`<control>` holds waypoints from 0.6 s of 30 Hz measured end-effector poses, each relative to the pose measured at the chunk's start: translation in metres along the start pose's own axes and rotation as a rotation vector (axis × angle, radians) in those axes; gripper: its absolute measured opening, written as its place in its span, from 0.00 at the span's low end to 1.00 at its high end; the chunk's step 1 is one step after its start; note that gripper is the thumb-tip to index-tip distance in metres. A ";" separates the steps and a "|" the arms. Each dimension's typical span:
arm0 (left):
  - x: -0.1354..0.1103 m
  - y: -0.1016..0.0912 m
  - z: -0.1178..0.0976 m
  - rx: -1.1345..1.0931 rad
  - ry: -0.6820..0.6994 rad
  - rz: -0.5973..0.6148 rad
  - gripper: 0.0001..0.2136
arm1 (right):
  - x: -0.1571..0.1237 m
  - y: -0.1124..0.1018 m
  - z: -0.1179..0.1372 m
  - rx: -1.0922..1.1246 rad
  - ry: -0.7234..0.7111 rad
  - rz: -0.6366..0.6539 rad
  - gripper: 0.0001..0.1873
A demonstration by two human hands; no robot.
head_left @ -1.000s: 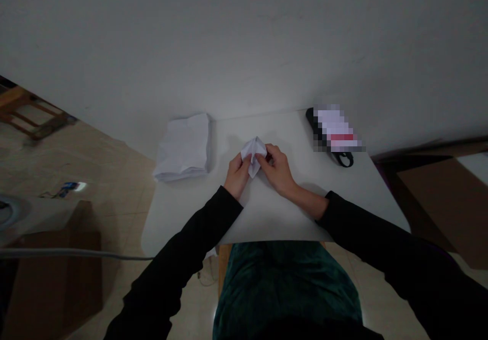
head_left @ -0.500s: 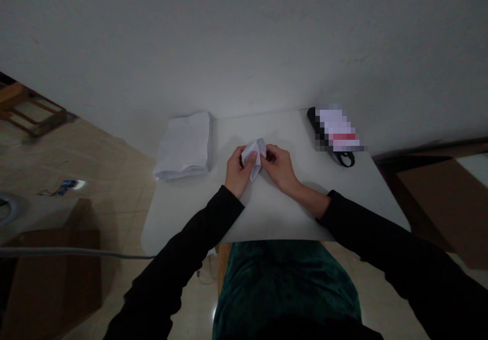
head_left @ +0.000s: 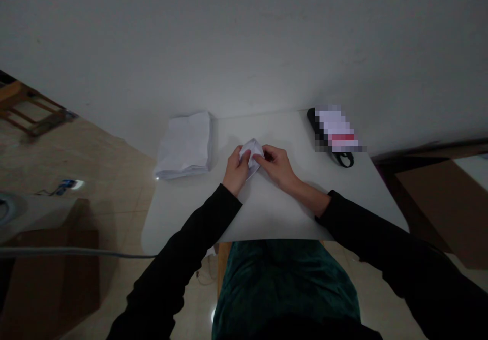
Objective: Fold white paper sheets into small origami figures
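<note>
Between my two hands is a small folded piece of white paper [head_left: 254, 147], held just above the white table [head_left: 274, 223]. My left hand [head_left: 236, 170] pinches its left side, thumb on top of the paper. From the right, my right hand [head_left: 280, 167] grips the other side, thumb and fingertips closed on the edge. The fingers beneath the paper are hidden. To the left of my hands lies a stack of white paper sheets [head_left: 185, 142].
A phone-like device with a blurred screen [head_left: 337, 129] and a black strap [head_left: 345, 159] lies at the table's back right. Behind the table rises a grey wall [head_left: 244, 50]. Cardboard boxes [head_left: 446, 197] stand right of it. A cable [head_left: 76, 251] runs in from the left.
The folded paper has turned and looks flatter, its raised peaks now lower. My left thumb has shifted slightly up and left on it; my right hand stays nearly in place.
</note>
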State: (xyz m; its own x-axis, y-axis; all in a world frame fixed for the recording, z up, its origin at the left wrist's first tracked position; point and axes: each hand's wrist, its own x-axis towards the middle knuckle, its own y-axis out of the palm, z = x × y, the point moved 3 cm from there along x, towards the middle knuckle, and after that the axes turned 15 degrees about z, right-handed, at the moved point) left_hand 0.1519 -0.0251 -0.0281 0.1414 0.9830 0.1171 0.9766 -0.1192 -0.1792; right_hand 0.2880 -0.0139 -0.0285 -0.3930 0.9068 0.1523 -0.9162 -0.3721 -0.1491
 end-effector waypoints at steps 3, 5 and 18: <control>0.001 -0.001 0.002 0.043 -0.046 -0.010 0.08 | 0.000 0.000 -0.002 0.039 0.014 0.017 0.10; 0.001 0.000 0.002 0.046 -0.052 0.014 0.07 | 0.001 0.000 -0.004 0.043 0.014 0.019 0.10; 0.000 0.001 0.000 -0.018 -0.038 0.047 0.10 | 0.008 0.000 -0.005 0.261 0.035 0.123 0.07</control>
State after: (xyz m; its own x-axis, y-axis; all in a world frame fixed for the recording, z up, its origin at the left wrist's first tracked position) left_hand 0.1529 -0.0255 -0.0287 0.1813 0.9808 0.0715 0.9718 -0.1676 -0.1657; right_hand 0.2857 -0.0055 -0.0325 -0.5035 0.8564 0.1140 -0.8528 -0.5138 0.0933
